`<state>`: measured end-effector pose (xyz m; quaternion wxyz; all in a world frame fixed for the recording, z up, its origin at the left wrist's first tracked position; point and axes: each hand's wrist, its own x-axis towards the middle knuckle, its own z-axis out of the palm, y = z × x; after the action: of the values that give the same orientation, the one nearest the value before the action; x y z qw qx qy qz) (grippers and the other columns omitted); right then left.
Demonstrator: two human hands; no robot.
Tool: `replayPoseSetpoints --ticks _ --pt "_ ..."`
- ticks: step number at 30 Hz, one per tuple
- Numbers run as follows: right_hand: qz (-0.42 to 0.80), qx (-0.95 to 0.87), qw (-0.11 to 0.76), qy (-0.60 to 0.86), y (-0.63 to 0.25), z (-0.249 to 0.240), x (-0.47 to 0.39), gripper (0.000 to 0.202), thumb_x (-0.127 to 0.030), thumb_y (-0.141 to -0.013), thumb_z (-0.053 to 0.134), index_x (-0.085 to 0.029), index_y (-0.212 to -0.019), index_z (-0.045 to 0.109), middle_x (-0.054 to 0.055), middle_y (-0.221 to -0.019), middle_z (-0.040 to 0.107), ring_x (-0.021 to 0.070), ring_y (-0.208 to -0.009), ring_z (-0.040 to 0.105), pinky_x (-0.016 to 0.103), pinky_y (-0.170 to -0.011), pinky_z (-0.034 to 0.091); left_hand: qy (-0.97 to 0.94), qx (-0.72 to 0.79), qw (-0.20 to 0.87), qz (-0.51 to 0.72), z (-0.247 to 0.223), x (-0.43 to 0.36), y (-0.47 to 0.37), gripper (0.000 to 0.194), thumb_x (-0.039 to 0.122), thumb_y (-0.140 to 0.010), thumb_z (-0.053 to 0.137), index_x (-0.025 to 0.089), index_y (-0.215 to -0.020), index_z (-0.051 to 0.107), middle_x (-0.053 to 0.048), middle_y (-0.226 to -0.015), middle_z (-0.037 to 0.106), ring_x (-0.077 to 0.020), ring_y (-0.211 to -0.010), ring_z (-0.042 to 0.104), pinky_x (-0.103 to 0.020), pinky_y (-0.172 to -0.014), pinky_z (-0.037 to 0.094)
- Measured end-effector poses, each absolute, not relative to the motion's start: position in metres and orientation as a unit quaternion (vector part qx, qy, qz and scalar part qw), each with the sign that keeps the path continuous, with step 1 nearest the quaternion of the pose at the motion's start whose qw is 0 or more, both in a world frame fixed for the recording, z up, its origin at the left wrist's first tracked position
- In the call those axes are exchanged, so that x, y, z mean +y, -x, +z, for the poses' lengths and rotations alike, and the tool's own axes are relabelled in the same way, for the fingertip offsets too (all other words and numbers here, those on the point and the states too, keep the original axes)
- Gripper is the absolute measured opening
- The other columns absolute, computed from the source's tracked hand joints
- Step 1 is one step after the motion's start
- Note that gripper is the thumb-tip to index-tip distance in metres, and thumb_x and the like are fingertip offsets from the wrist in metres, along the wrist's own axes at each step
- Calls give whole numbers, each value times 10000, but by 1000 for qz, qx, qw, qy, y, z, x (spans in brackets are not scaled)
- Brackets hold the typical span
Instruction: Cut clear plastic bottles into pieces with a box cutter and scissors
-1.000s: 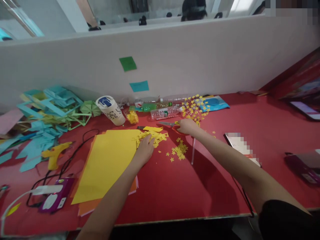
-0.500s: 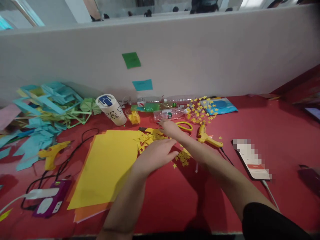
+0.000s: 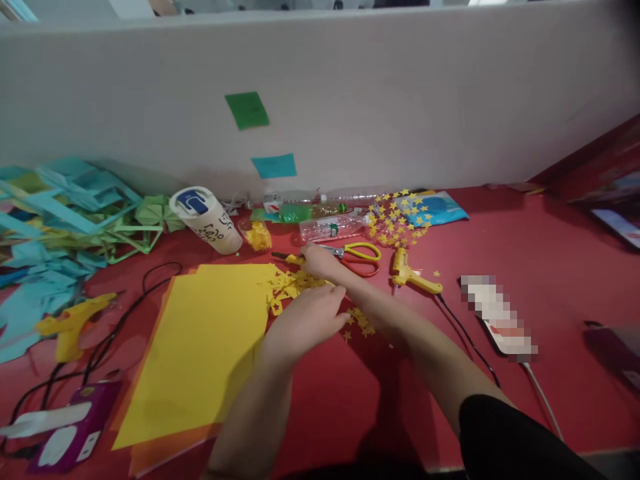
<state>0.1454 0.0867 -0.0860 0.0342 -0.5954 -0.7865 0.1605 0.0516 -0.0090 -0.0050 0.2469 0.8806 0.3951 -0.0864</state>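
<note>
My right hand (image 3: 320, 261) reaches over the yellow paper scraps (image 3: 285, 283), beside a yellow tool with a dark tip (image 3: 286, 257); its fingers are mostly hidden and I cannot make out a grip. Nearer to me, my left hand (image 3: 311, 317) hovers at the scraps' near side, its thumb apart from the other fingers and nothing visible in it. Small yellow stars (image 3: 361, 321) lie just right of that hand. Scissors (image 3: 363, 253) with yellow and red handles rest behind my right wrist. Yellow sheets (image 3: 200, 347) lie to the left.
Glue guns (image 3: 413, 273) (image 3: 75, 323) lie on both sides, with cables. A paper cup (image 3: 213, 223), plastic bottles (image 3: 333, 228) and a star-covered clear object (image 3: 397, 220) stand along the wall. Folded paper (image 3: 75, 200) is at left, a phone (image 3: 500, 317) at right.
The view has shifted and tilted down. My right hand has moved left toward the dark-tipped tool, uncovering more of the scissors. My left hand keeps nearly the same pose.
</note>
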Motion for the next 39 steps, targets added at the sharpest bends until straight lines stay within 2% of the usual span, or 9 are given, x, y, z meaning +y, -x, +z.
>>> replayPoseSetpoints --ticks 5,12,15,20,26,30,33,36,39 --pt "103 -772 64 624 -172 -69 83 378 -222 -923 495 -156 -1295 503 156 -1252 646 267 -1015 660 321 -763 485 -882 408 232 -51 0 -8 -42 333 290 -907 502 154 -1182 634 -143 -1201 711 -301 -1120 671 -443 -984 527" --pt "29 -743 43 668 -220 -73 100 502 -128 -897 460 -161 -1398 453 180 -1536 379 293 -1119 633 355 -826 512 -880 405 241 -53 2 -7 -42 328 307 -925 487 142 -1164 639 -160 -1194 707 -322 -1126 667 -473 -987 528" --pt "19 -735 30 677 -221 -81 103 559 -119 -896 470 -143 -1450 400 217 -1511 377 289 -1054 660 360 -794 529 -887 388 245 -42 3 -7 -40 334 321 -917 504 160 -1180 633 -141 -1226 703 -308 -1159 655 -448 -1008 524" --pt "10 -739 36 673 -221 -86 103 501 -134 -904 493 -144 -1402 438 226 -1492 416 299 -1077 652 356 -785 533 -868 433 240 -44 2 0 -31 308 336 -919 483 179 -1126 648 -119 -1207 713 -282 -1098 682 -405 -954 540" --pt "8 -753 71 654 -224 -93 104 605 -116 -867 505 -162 -1467 434 176 -1518 458 296 -1065 667 365 -787 556 -830 489 267 -28 5 8 -14 464 406 -906 453 184 -1298 559 -135 -1385 627 -310 -1253 607 -424 -1024 496" --pt "-6 -751 114 651 -229 -94 98 651 -148 -868 511 -183 -1508 398 141 -1558 426 315 -1205 602 375 -807 575 -796 514 320 -8 7 16 3 554 450 -890 452 180 -1370 506 -143 -1504 519 -319 -1353 525 -436 -1099 429" --pt "-28 -759 192 621 -234 -92 83 677 -176 -869 528 -157 -1525 365 156 -1558 411 313 -1281 548 365 -812 582 -738 570 357 55 -4 33 17 458 458 -904 411 210 -1249 584 -123 -1308 669 -308 -1166 649 -438 -993 486" --pt "-50 -795 265 543 -233 -90 60 624 -223 -878 547 -178 -1488 421 162 -1514 461 313 -1265 558 336 -743 585 -652 603 415 200 -23 53 19 404 455 -906 403 169 -1093 619 -116 -1098 716 -252 -885 715 -390 -851 533" --pt "-52 -823 260 503 -228 -90 44 601 -155 -863 494 -214 -1460 462 128 -1487 509 276 -1148 633 299 -653 571 -561 537 545 316 -40 65 8 479 547 -902 425 169 -1122 620 -110 -1111 712 -230 -896 711 -335 -784 542"
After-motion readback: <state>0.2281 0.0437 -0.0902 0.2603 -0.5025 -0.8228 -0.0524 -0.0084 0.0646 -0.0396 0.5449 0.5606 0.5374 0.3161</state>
